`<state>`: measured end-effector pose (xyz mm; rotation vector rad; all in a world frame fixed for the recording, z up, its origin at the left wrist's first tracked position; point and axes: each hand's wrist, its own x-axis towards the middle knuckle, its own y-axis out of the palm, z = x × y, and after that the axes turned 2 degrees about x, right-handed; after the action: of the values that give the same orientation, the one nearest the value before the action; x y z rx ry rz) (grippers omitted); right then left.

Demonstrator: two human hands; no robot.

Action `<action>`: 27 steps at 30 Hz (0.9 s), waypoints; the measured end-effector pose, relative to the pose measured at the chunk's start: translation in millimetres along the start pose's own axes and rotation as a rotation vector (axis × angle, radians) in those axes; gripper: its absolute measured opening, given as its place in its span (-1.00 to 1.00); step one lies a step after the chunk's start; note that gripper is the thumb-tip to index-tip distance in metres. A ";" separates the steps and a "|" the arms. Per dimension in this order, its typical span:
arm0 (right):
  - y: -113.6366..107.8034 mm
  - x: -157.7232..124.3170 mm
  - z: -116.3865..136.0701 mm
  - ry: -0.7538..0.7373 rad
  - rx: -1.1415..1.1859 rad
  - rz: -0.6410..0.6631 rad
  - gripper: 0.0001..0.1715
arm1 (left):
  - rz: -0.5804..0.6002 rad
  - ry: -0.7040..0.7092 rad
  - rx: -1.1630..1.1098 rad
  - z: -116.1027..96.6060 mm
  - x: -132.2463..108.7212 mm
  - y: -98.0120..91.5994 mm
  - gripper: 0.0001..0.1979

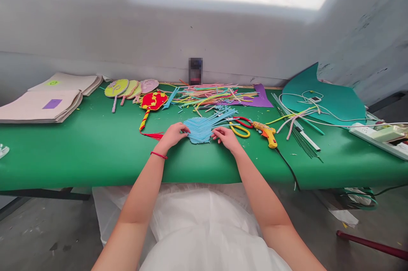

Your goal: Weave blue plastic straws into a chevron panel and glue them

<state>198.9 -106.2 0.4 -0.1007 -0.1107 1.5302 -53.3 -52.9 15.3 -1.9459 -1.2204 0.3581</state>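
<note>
A light-blue panel of pipe cleaners (pixel 199 128), laid side by side in a V pattern, rests flat on the green-covered table. Loose ends fan out at its upper right. At its left edge, my left hand (pixel 174 134) is closed with thumb and fingers pinched on the rim. My right hand (pixel 227 138) pinches at the panel's right edge, the fingertips close together. Just beyond my right hand are scissors (pixel 239 129) with red and yellow handles, their blades partly hidden under blue strands. A yellow glue gun (pixel 266 132) lies further right.
Mixed pipe cleaners (pixel 210 94) lie heaped at the back beside purple sheet (pixel 264 95). A red fan (pixel 154 101) with a tassel and several pale fans (pixel 130 89) are at back left. Thick paper stacks (pixel 41 107) sit far left; a power strip (pixel 379 137) is far right.
</note>
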 end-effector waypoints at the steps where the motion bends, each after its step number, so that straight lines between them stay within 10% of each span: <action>1: 0.0 -0.2 0.3 0.000 -0.002 -0.002 -0.64 | 0.013 0.014 0.002 -0.8 -0.1 0.0 -0.86; 27: 3.6 2.9 -6.7 -0.045 -0.081 -0.033 -0.71 | 0.064 -0.071 -0.039 -1.5 -2.1 -2.9 -0.78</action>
<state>196.3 -103.2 -6.8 -0.1279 -0.2097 1.4953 -55.3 -54.7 18.1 -2.0247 -1.2200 0.4433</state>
